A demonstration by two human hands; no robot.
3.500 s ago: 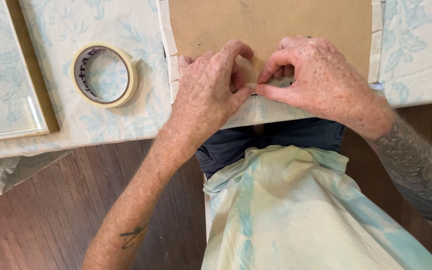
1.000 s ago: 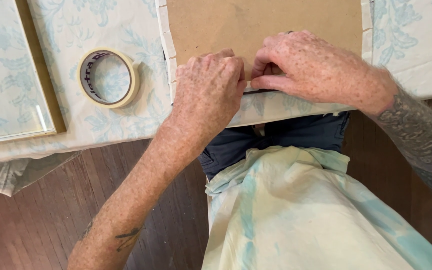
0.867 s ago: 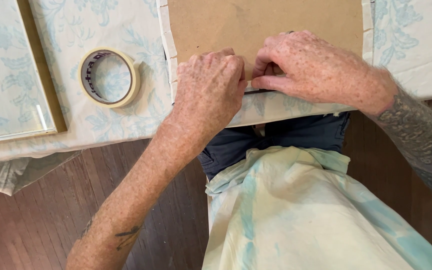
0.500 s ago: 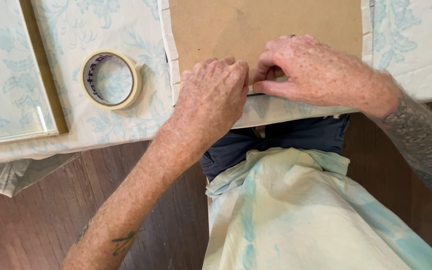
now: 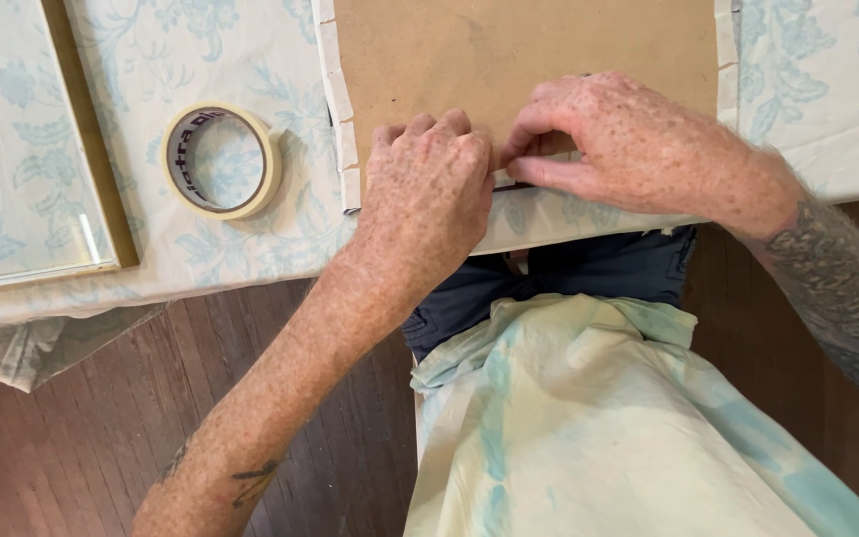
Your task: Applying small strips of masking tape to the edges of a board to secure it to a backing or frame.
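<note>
Brown backing board (image 5: 509, 60), near table edge, taped round with pale strips. Left hand (image 5: 429, 194) now flat, fingers closed, pressing down on lower edge; earlier pinching. Right hand (image 5: 628, 149) pinching tape strip (image 5: 549, 164) just beside. Tape roll (image 5: 221, 159) left, apart. Strip seemingly stuck down now.

Brown backing board (image 5: 519, 60) cut off at top, lower edge hidden under hands (fingertips too)

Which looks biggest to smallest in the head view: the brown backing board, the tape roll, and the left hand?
1. Brown backing board, partly cut off by the frame.
2. Left hand.
3. Tape roll, close to the hand in size.
</note>
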